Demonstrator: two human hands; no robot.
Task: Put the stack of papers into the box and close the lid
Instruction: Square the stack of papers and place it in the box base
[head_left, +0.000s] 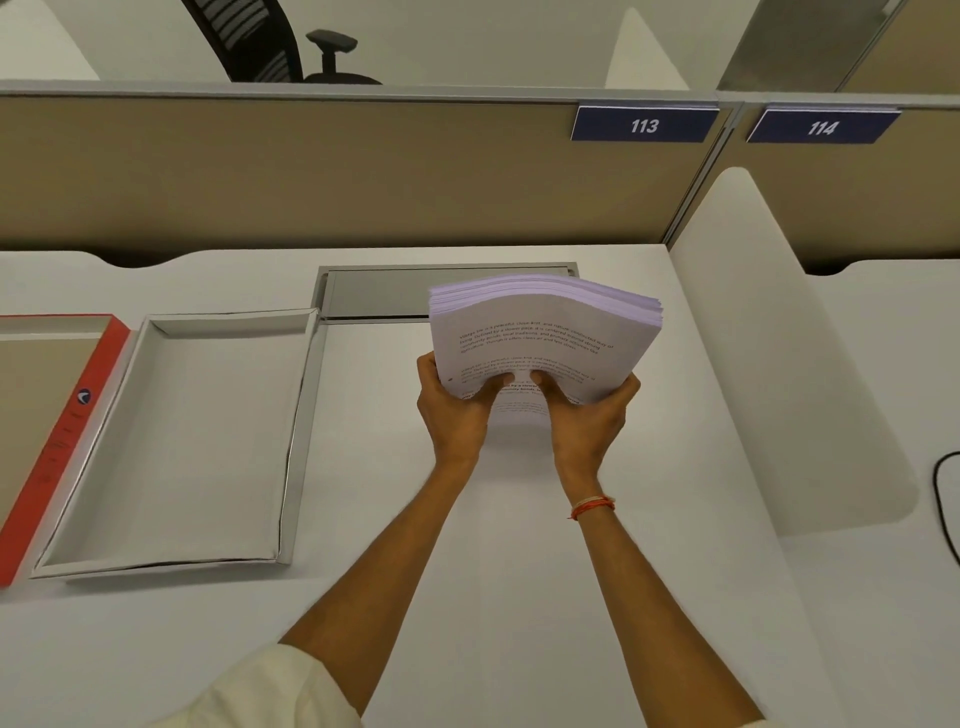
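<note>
- Far left, the red-edged lid (62, 431) lies upside down on the counter (467, 519), touching the open white box (171, 441), which has nothing in it.
- Left hand (457, 410) and right hand (587, 415) both grip the near edge of the stack of papers (540, 338), held up off the counter, right of the box.
- Far end droops and fans a bit, so I'd say sheets could slide off, or corners catch the box wall going in.
</note>
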